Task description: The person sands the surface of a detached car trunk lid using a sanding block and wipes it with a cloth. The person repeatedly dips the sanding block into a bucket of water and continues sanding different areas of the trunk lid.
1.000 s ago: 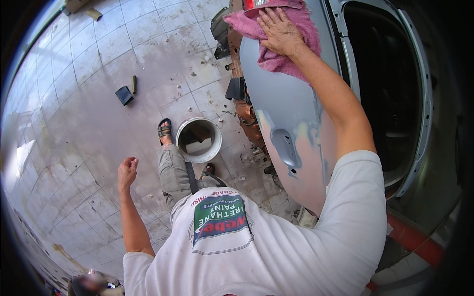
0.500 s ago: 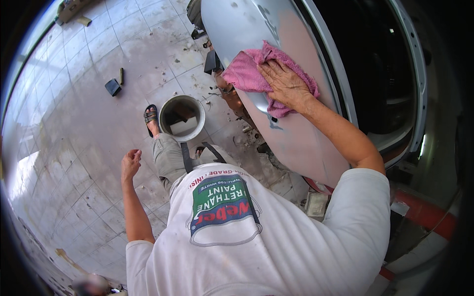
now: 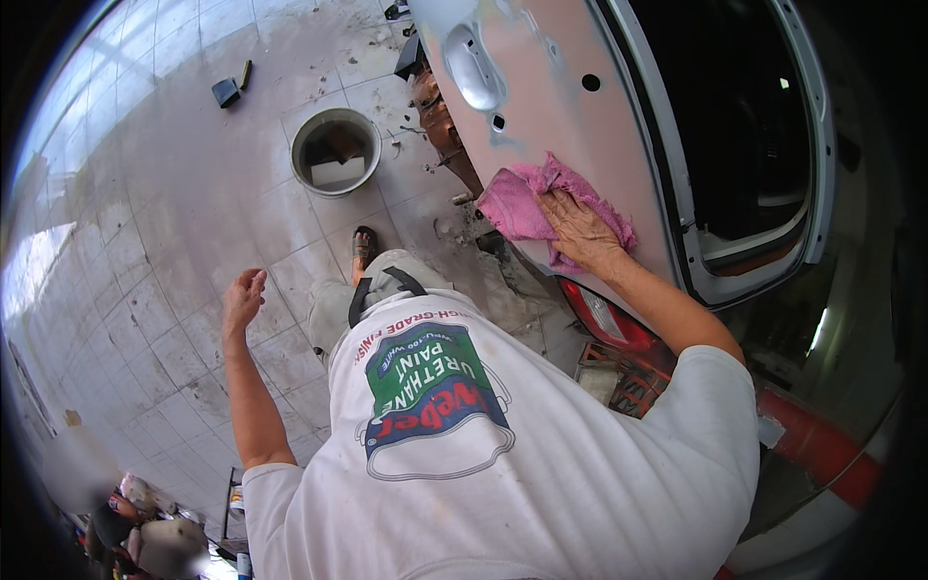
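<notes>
My right hand (image 3: 583, 232) presses a pink cloth (image 3: 522, 201) against the rear side panel (image 3: 541, 126) of a car body. Its fingers lie close together over the bunched cloth, and the cloth's edges fold up around them. Patches of pinkish-beige and pale grey cover the panel, with a door handle recess (image 3: 474, 66) and a round dark hole (image 3: 591, 83) beyond the cloth. Away from the car, over the tiled floor, hangs my left hand (image 3: 245, 302). Its fingers are curled in together, and nothing shows in them.
A round bucket (image 3: 335, 153) of dark water stands on the tiles, a pale block inside. Farther off lies a dark blue dustpan-like piece (image 3: 225, 93). A red tail light (image 3: 607, 314) sits below the panel. The car's opening (image 3: 720, 126) is on the right. Assorted items (image 3: 145, 532) crowd the lower left.
My body has moved back along the car, toward the tail light. The right hand has slid the pink cloth the same way over the panel, uncovering the handle recess. The bucket now appears farther ahead.
</notes>
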`<state>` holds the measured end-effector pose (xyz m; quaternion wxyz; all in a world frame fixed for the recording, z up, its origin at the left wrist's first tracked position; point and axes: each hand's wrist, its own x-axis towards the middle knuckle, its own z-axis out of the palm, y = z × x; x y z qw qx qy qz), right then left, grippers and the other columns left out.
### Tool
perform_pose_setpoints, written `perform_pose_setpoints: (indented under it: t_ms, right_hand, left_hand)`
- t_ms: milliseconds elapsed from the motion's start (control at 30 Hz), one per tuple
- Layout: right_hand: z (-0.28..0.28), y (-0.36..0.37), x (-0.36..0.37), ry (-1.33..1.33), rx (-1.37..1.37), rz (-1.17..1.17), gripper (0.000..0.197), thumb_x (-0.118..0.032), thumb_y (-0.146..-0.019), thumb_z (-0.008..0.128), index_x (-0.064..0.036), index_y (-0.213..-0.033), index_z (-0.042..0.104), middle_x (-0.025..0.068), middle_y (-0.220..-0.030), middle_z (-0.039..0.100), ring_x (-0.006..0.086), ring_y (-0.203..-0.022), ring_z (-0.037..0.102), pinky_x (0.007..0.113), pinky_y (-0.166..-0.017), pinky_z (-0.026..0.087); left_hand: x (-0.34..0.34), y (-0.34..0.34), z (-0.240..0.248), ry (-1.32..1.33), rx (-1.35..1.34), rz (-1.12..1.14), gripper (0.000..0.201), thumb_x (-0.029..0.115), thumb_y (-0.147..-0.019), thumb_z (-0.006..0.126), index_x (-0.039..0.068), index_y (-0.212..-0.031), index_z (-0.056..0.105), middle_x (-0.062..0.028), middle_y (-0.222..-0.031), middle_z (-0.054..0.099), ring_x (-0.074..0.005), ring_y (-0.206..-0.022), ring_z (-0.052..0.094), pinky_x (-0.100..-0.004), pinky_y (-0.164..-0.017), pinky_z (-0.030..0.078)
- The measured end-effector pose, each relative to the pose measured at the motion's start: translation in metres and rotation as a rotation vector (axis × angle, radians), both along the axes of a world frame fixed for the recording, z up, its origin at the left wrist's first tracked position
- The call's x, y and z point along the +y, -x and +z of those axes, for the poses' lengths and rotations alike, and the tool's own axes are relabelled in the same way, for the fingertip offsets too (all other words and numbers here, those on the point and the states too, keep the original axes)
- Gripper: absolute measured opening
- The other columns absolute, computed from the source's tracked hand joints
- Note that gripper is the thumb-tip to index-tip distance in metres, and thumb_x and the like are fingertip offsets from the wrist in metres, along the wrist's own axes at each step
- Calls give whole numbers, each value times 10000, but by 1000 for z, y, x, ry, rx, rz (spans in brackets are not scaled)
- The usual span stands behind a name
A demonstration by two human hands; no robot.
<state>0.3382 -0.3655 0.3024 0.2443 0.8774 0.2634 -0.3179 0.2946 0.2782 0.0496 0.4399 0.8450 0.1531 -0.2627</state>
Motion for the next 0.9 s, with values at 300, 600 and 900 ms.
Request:
perform_pose_setpoints:
  t_ms: [300, 600, 900]
  right_hand:
    - [-29, 103, -60, 5, 233, 108, 948, -345, -920, 733, 25, -1685, 313, 159, -1736, 371, 341, -1628, 311, 462, -1321, 285]
    - [-91, 111, -75, 263, 434, 642, 902, -454, -933, 632, 65, -1637, 413, 192, -1773, 322, 373, -1679, 172, 505, -1378, 69]
    - [-130, 24, -18, 124, 409, 697, 825, -451, -923, 586, 38, -1583, 516, 195, -1730, 396, 368, -1657, 229, 527, -1374, 77]
  left_hand:
    - [-16, 208, -30, 43, 98, 241, 426, 380, -1090, 672, -20, -1213, 750, -103, -836, 739, -178, -638, 703, -351, -624, 590]
    - [-94, 399, -81, 201, 316, 550, 413, 353, -1078, 672, -38, -1183, 749, -100, -818, 717, -170, -658, 697, -348, -577, 590]
    - [-160, 496, -91, 174, 522, 902, 390, 342, -1079, 650, -35, -1120, 743, -121, -827, 728, -193, -623, 696, -357, -574, 610]
